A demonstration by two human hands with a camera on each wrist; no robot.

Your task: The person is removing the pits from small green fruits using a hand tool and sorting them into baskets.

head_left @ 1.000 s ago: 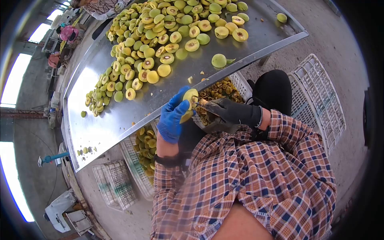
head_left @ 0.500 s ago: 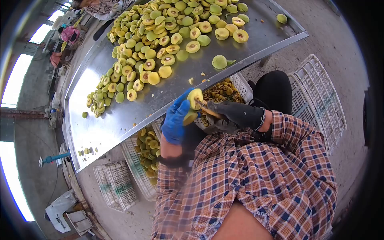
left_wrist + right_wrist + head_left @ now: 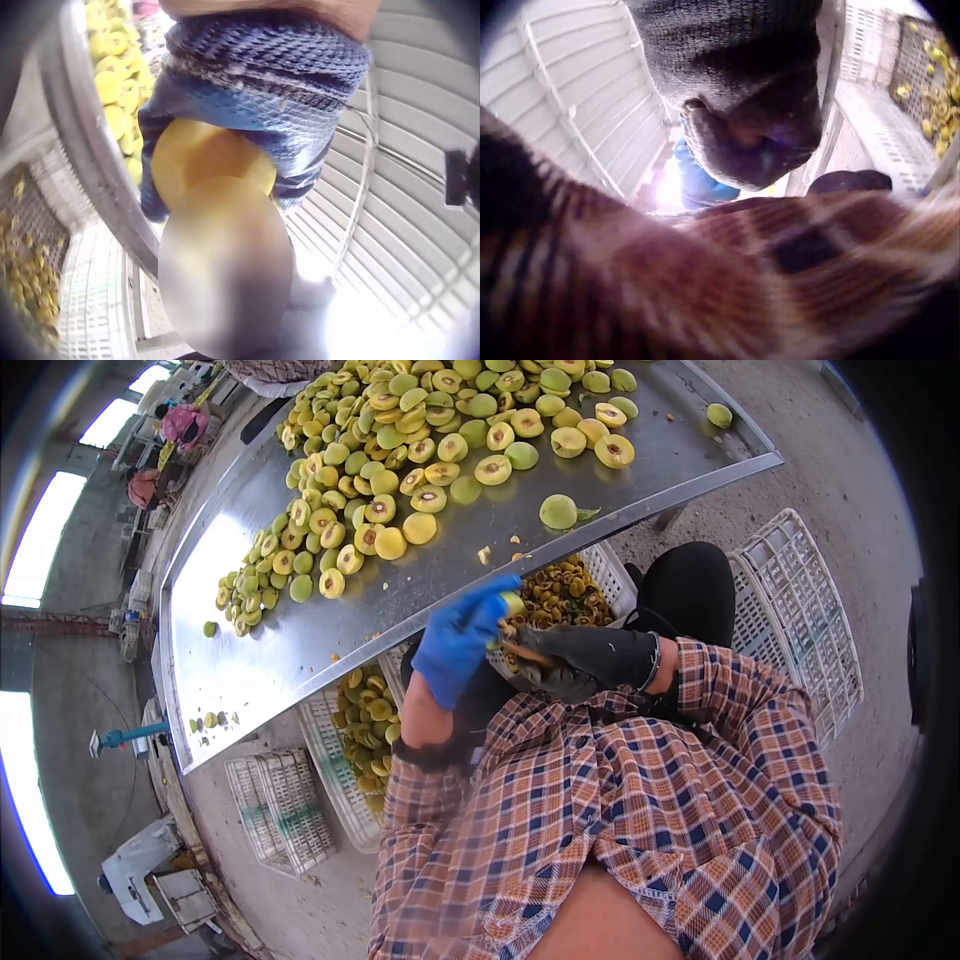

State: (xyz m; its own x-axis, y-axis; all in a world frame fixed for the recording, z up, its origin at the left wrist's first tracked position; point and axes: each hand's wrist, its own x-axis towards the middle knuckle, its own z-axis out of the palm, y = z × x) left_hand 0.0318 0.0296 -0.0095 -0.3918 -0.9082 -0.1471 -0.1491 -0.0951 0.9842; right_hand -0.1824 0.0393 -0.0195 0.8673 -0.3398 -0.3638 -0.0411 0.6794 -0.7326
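My left hand [image 3: 455, 645], in a blue glove, grips a cut piece of yellow-green stone fruit [image 3: 512, 603], of which only an edge shows past the fingers. In the left wrist view the yellow fruit [image 3: 176, 154] lies against the palm, and a blurred oval hides the part in front. The right hand [image 3: 575, 658], in a dark glove, holds a thin tool with a wooden handle [image 3: 532, 654] right at the fruit. Its tip is hidden between the hands. Curled dark-gloved fingers [image 3: 750, 146] fill the right wrist view, near the blue glove [image 3: 701, 180].
A metal table [image 3: 300, 650] with a raised rim bears a large heap of halved fruit [image 3: 380, 480]. Below its edge stand a crate of fruit scraps [image 3: 612, 572] and a crate of fruit halves [image 3: 335, 775]. White crates stand at left [image 3: 280, 810] and right [image 3: 800, 620].
The left hand has turned and its fingers now cover most of the fruit, whose cut face showed before. The right hand has stayed close with the tool. The head view has shifted slightly.
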